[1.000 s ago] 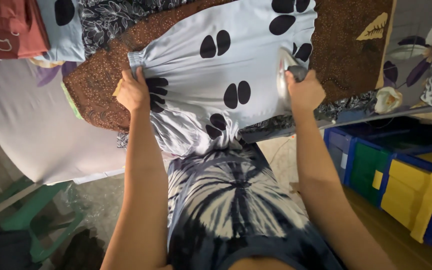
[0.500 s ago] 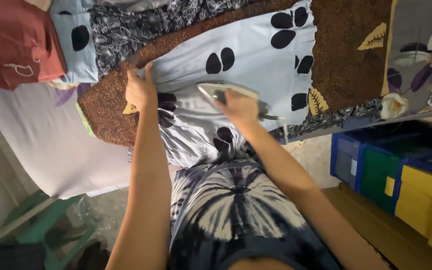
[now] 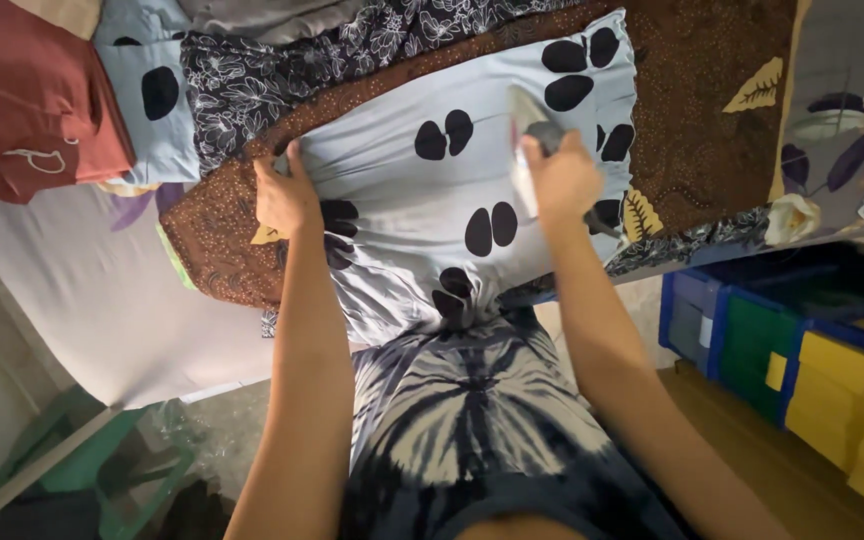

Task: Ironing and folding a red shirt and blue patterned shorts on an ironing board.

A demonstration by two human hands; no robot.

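Garment (image 3: 422, 190) was pale blue with black paired blotches; cover cloth (image 3: 697, 130) brown speckled, yellow leaves; iron (image 3: 524, 150) silvery.

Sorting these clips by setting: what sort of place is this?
Probably a home ironing corner: the right hand holds an iron on a pale blue spotted garment, with folded clothes and coloured storage bins close by.

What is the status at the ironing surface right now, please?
Left hand pins pale blue spotted cloth. Right hand grips iron on it. Nothing obstructs.
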